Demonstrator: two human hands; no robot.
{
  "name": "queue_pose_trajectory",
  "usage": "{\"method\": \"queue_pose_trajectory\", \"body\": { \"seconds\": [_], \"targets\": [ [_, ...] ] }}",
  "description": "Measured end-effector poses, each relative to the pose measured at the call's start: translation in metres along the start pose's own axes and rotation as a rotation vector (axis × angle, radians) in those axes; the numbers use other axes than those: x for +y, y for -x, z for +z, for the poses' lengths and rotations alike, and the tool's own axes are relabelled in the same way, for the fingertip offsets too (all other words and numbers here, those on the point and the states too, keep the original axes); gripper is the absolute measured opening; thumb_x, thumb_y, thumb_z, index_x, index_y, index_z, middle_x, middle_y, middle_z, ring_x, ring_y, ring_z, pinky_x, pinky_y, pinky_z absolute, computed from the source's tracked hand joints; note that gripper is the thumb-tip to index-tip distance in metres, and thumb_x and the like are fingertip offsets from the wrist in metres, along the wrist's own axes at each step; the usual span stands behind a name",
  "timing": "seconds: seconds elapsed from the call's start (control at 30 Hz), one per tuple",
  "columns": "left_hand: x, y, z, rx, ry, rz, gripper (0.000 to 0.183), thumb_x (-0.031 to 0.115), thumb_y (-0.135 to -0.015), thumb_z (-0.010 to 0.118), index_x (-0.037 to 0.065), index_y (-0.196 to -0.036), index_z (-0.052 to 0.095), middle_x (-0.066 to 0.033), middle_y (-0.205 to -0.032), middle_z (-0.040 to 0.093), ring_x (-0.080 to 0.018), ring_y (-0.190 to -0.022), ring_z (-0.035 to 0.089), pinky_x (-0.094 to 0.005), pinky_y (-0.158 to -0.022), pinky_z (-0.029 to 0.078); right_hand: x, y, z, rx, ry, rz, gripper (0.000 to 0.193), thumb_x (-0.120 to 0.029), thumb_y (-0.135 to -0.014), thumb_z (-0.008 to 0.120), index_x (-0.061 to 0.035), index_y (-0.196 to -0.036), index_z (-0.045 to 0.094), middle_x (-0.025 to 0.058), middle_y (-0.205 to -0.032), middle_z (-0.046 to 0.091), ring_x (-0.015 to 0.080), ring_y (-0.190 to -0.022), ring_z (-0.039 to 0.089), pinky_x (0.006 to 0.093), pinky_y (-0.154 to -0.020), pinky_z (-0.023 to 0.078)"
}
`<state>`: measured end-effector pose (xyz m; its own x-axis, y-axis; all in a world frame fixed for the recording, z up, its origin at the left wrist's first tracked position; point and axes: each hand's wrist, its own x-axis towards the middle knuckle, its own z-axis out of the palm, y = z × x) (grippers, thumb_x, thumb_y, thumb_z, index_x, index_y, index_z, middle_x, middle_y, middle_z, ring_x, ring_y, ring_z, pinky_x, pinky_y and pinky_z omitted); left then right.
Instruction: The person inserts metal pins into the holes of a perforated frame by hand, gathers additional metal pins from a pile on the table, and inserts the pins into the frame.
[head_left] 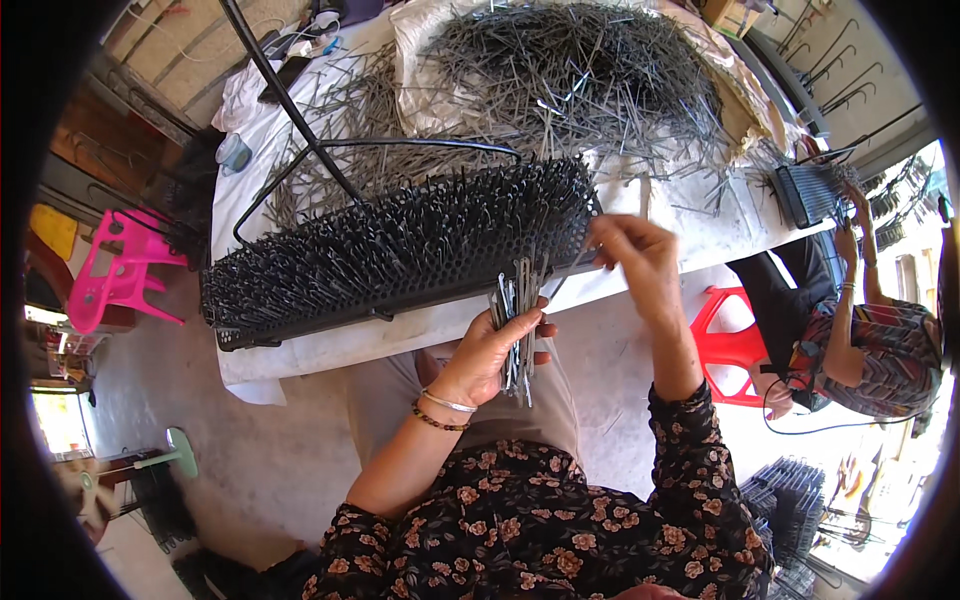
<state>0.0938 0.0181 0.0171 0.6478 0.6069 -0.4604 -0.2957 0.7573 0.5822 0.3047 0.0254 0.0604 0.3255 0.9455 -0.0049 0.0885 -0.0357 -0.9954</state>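
Dark floral cloth fills six o'clock, below a bundle of thin metal strips near the centre that the left hand clasps roughly upright under its thumb. At the bundle's two o'clock the right hand, wrist bent, pinches one strip between thumb and forefinger. Toward ten stretches a bristling perforated rack, black rods rising over it; a loose heap lies at twelve, a red stool at three.

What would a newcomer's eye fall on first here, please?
Probably the big heap of thin strips on the far side of the table, then the bristling black rack before it. Nearer, the left hand holds a bundle of strips. A bright pink stool shows at far left.
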Motion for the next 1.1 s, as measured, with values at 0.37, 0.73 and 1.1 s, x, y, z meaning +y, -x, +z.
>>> {"method": "queue_pose_trajectory", "body": {
  "seconds": [0.37,0.73,1.1],
  "targets": [
    [-0.004,-0.001,-0.001,-0.001,-0.022,-0.027,0.029,0.019,-0.086,0.064,0.005,-0.111,0.056,-0.0017,-0.092,0.058,-0.0159,-0.086,0.06,-0.0303,-0.068,0.053,0.01,-0.053,-0.014,0.427,0.512,-0.729,0.014,-0.002,-0.081,0.066,-0.0004,-0.094,0.065,0.0088,-0.079,0.066,0.0117,-0.063,0.062,0.0234,-0.06,0.049],
    [0.0,0.008,0.001,-0.012,-0.055,-0.05,0.029,0.014,-0.088,0.059,0.001,-0.113,0.054,-0.0038,-0.096,0.056,-0.013,-0.083,0.058,-0.0304,-0.066,0.055,0.003,-0.054,-0.011,0.455,0.594,-0.814,0.013,-0.001,-0.08,0.066,-0.0018,-0.092,0.064,0.0081,-0.078,0.065,0.0148,-0.062,0.063,0.025,-0.058,0.05],
    [-0.001,0.014,-0.002,0.005,-0.084,-0.016,0.028,0.013,-0.086,0.062,0.003,-0.112,0.058,-0.0032,-0.085,0.06,-0.0111,-0.078,0.059,-0.0268,-0.062,0.053,0.002,-0.053,-0.002,0.451,0.637,-0.85,0.014,0.001,-0.077,0.066,-0.0012,-0.09,0.064,0.0083,-0.075,0.064,0.0155,-0.059,0.061,0.0255,-0.055,0.048]
  ]
}}
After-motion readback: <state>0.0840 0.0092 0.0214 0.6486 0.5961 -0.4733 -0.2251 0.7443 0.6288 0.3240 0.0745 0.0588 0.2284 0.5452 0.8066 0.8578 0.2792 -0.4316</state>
